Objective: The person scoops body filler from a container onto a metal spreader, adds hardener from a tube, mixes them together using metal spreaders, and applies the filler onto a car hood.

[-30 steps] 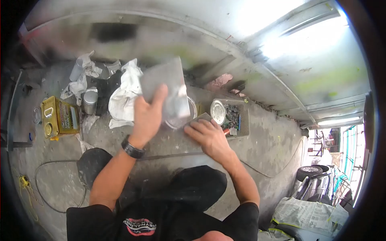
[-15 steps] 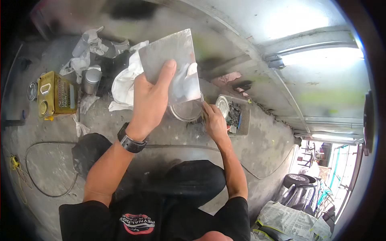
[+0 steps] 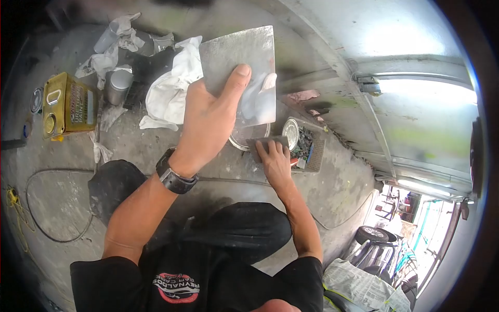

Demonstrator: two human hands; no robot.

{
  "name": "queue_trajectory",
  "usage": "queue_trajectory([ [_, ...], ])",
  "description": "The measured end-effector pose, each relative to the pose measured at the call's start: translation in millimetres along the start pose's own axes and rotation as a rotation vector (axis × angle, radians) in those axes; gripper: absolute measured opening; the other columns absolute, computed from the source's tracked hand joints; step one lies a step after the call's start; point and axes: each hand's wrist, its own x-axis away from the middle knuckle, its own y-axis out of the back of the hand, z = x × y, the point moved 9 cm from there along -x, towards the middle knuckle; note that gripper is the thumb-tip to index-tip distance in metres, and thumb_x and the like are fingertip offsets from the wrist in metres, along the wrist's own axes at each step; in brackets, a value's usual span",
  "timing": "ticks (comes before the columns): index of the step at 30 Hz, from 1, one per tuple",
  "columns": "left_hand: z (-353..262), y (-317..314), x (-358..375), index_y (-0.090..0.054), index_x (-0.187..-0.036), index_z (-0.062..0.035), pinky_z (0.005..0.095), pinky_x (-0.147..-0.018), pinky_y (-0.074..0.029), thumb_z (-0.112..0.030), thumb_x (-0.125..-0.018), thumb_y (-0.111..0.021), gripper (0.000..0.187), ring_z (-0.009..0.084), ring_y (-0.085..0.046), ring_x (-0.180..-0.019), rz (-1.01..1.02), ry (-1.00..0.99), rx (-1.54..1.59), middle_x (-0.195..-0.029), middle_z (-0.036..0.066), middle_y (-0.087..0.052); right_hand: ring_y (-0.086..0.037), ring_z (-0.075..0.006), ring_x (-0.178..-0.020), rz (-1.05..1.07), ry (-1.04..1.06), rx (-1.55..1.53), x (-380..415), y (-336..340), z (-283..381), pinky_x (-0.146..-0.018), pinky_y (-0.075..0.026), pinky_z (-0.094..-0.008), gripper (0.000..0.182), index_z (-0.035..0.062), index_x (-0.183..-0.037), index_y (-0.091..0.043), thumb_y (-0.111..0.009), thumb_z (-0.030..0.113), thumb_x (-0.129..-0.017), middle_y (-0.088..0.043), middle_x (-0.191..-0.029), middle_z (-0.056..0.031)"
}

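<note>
My left hand [image 3: 210, 122] holds up a flat grey metal plate [image 3: 228, 54], thumb across its face and a fingertip curled over the right edge. A pale patch shows on the plate's right half beside the thumb. Below the plate's lower right corner, my right hand [image 3: 275, 162] grips a thin dark flat spreader [image 3: 255, 150], fingers laid over its top face. The spreader overlaps the rim of a round open can [image 3: 239, 145], which is partly hidden behind the plate and my left hand.
A round metal lid [image 3: 290, 134] leans in a grey basket [image 3: 316, 156] of small items. To the left are a white cloth [image 3: 169, 99], a silver can [image 3: 119, 83] and a yellow paint tin [image 3: 67, 106]. A hose [image 3: 239, 181] crosses the floor; a panel [image 3: 395, 109] slopes overhead at right.
The plate and my left hand have shifted right and slightly up in view. My right hand has turned, so the spreader now shows flat beneath its fingers instead of edge-on.
</note>
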Motion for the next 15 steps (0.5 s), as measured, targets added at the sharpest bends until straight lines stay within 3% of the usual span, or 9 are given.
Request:
queue_trajectory([
  [4,-2,0,-1,-0.07,-0.099,0.0026,0.026,-0.063,-0.041,-0.032,-0.105,-0.063,0.036,0.0046,-0.048,-0.073,-0.054,-0.018,-0.013,-0.082,-0.004,-0.062,-0.057,-0.0288,-0.112,0.043,-0.062,0.197,16,48,-13,-0.096,-0.045,-0.051,0.044,0.0116,-0.128,-0.066,-0.063,0.011,-0.084,-0.057,-0.118,-0.0123],
  [7,16,2,-2,-0.071,-0.104,0.0034,0.0266,-0.067,-0.044,-0.032,-0.104,-0.063,0.037,0.0054,-0.052,-0.077,-0.047,0.07,0.007,-0.086,-0.002,-0.065,-0.059,-0.0294,-0.116,-0.185,-0.189,-0.133,25,101,-41,-0.097,-0.045,-0.0523,0.048,0.0126,-0.126,-0.069,-0.067,0.005,-0.078,-0.06,-0.122,-0.0124],
  [10,33,-7,-6,-0.071,-0.107,0.0049,0.0264,-0.071,-0.046,-0.033,-0.104,-0.062,0.039,0.0061,-0.056,-0.082,-0.007,0.101,-0.023,-0.09,0.001,-0.069,-0.062,-0.0319,-0.118,-0.378,-0.364,-0.803,23,158,-64,-0.1,-0.045,-0.0541,0.055,0.0151,-0.131,-0.069,-0.07,0.003,-0.077,-0.064,-0.127,-0.012],
  [12,38,-18,0,-0.071,-0.108,0.0062,0.0262,-0.074,-0.048,-0.034,-0.104,-0.061,0.042,0.0065,-0.058,-0.086,0.035,0.04,-0.083,-0.094,0.003,-0.071,-0.062,-0.0349,-0.12,-0.522,-0.239,-0.579,14,200,-52,-0.105,-0.043,-0.0568,0.056,0.0143,-0.134,-0.067,-0.069,0.003,-0.08,-0.065,-0.13,-0.0118],
  [15,41,-34,11,-0.07,-0.106,0.0084,0.0271,-0.076,-0.049,-0.039,-0.105,-0.059,0.049,0.0081,-0.059,-0.084,0.202,0.158,-0.207,-0.094,0.003,-0.071,-0.059,-0.0336,-0.126,-0.545,-0.094,-0.271,-1,226,-28,-0.109,-0.04,-0.0554,0.048,0.011,-0.131,-0.068,-0.066,0.007,-0.084,-0.064,-0.133,-0.0109],
])
